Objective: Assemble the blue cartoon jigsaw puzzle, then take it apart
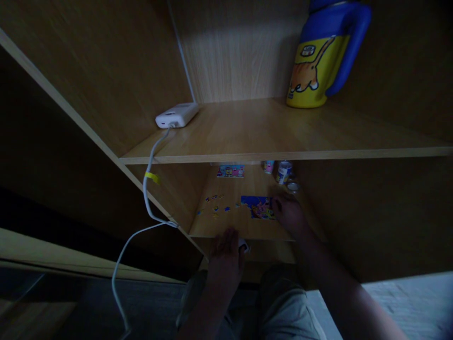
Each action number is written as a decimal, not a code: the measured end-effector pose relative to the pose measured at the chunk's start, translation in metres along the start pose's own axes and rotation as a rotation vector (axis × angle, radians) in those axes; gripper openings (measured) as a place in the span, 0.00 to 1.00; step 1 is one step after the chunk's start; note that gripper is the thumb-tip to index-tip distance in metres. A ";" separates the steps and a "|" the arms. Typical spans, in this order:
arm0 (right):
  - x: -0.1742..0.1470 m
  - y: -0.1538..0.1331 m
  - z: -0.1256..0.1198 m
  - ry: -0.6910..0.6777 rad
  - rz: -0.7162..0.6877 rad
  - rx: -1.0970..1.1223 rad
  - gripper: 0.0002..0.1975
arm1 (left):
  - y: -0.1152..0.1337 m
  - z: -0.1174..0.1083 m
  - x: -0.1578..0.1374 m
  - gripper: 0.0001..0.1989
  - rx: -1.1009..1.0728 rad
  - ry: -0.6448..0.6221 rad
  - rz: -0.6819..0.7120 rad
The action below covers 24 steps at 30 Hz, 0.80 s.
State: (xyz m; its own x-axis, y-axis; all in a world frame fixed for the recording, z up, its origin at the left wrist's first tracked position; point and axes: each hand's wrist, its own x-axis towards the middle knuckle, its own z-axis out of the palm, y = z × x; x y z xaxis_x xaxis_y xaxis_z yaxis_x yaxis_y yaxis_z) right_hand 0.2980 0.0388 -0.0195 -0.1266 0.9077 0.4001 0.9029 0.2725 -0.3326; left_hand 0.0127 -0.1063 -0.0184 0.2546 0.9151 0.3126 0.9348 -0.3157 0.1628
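Note:
A partly assembled jigsaw puzzle (261,208) with a blue background and pink and yellow cartoon figures lies on the lower shelf. My right hand (288,213) is at its right edge, fingers curled down; whatever they pinch is hidden. Loose jigsaw pieces (227,208) are scattered left of the puzzle. My left hand (225,252) rests at the shelf's front edge with its fingers stretched out. By its thumb is a small white object (243,245), too dark to identify. Behind the pieces lies a colourful cartoon picture card (230,171).
An open tin (283,173), a round metal lid (293,187) and a smaller pink-and-blue can (268,166) stand at the back right. On the upper shelf (247,132) are a white power adapter (179,115) with a hanging cable (145,189) and a blue-yellow mug (311,71).

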 end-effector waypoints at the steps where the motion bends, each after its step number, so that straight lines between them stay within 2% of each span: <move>1: 0.000 0.001 0.000 0.001 0.001 0.011 0.14 | 0.001 -0.003 0.005 0.22 0.005 0.002 -0.006; 3: 0.002 0.002 0.000 0.001 0.015 0.030 0.13 | 0.001 -0.012 0.019 0.16 0.012 -0.007 -0.015; 8: 0.004 0.003 0.000 -0.007 0.049 0.050 0.14 | -0.016 -0.028 0.082 0.16 -0.032 -0.021 -0.034; 10: 0.004 0.003 0.000 -0.002 0.057 0.047 0.15 | -0.026 -0.024 0.109 0.11 -0.054 0.007 0.000; 13: 0.005 0.004 0.001 0.006 0.071 0.053 0.16 | -0.040 -0.010 0.135 0.16 -0.043 -0.019 -0.011; 18: 0.006 0.006 0.003 0.021 0.076 0.079 0.15 | -0.056 0.015 0.144 0.15 -0.154 0.012 -0.032; 24: 0.005 0.006 0.002 0.037 0.092 0.080 0.16 | -0.058 0.015 0.143 0.06 -0.241 0.016 -0.017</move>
State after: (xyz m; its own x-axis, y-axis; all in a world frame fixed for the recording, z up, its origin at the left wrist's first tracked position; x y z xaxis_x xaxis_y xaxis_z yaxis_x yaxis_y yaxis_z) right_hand 0.3017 0.0459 -0.0209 -0.0286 0.9181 0.3953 0.8743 0.2147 -0.4353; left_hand -0.0016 0.0466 0.0027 0.2340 0.9172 0.3224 0.8522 -0.3531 0.3861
